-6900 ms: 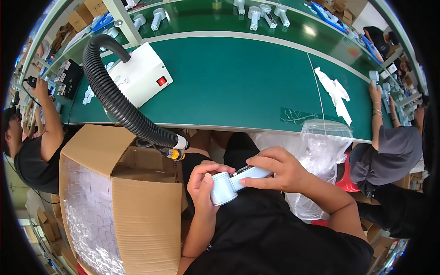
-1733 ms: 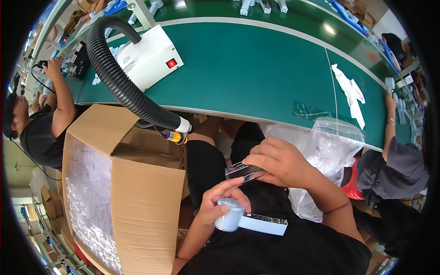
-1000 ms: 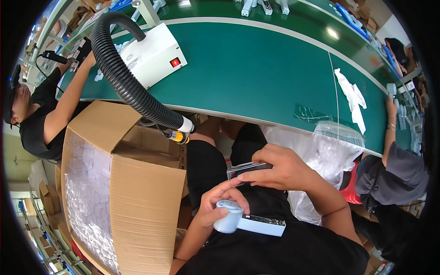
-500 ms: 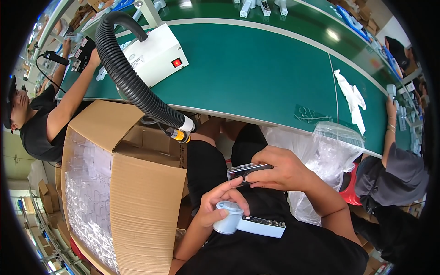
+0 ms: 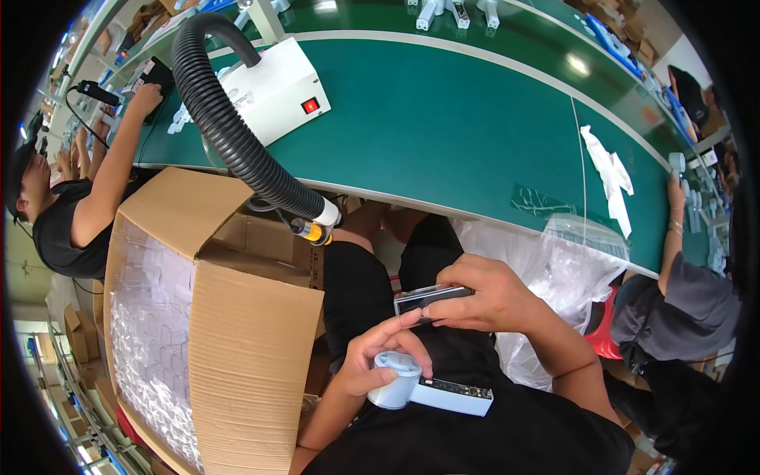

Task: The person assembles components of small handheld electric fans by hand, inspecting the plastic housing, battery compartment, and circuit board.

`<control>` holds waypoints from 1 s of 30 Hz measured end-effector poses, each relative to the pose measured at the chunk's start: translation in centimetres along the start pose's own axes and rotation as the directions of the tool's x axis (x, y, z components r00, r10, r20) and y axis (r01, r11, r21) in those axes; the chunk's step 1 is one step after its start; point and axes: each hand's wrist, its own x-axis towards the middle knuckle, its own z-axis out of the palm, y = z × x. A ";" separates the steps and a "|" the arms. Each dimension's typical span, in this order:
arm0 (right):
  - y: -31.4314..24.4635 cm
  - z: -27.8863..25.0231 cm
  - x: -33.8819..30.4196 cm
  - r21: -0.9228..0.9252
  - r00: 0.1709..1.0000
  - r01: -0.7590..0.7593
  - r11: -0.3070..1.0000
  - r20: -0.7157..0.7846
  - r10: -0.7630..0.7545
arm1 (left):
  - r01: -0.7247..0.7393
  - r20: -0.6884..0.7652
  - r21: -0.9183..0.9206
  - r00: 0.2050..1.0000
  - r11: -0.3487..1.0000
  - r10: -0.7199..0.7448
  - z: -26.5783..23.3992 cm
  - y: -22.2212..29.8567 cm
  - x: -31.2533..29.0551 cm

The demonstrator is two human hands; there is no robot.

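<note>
My left hand (image 5: 374, 358) grips a light blue handheld device by its round, cup-shaped head (image 5: 394, 388). The device's straight handle (image 5: 453, 398) points right, and a dark strip with small electronic parts shows along its upper side. Above it, my right hand (image 5: 492, 294) pinches a flat, clear rectangular plastic piece (image 5: 419, 298) with dark edges; its exact kind I cannot make out. One left fingertip meets this piece at its lower edge. Both things are over my lap, in front of my black shirt.
A large cardboard box (image 5: 252, 372) with clear plastic trays stands at my left. Over it bends a black ribbed hose (image 5: 229, 131) from a white machine (image 5: 286, 95) on the green bench (image 5: 443, 119). White cloth (image 5: 608, 178) lies right; co-workers sit on both sides.
My hands stay nearly in place, with the blue device slightly lower and the clear piece tilted a little. The co-worker at left has moved an arm.
</note>
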 end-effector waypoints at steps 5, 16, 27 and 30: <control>-0.3 -0.2 0.1 -0.011 1.000 0.001 1.000 0.001 -0.001 | 0.002 0.003 0.001 1.000 1.000 -0.002 0.0 0.0 0.0; -0.1 -0.1 0.2 -0.022 1.000 0.006 1.000 0.023 -0.006 | 0.000 0.004 0.028 1.000 1.000 0.000 -0.1 0.1 0.0; 1.6 2.4 -0.1 0.276 0.900 -0.380 0.883 -0.112 0.422 | -0.100 -0.280 0.103 0.952 0.990 0.125 -3.1 -1.2 0.3; 4.9 6.3 1.7 0.674 0.890 -0.357 0.647 0.035 0.455 | -0.085 -0.337 0.256 0.926 0.963 0.171 -4.7 -1.9 -0.1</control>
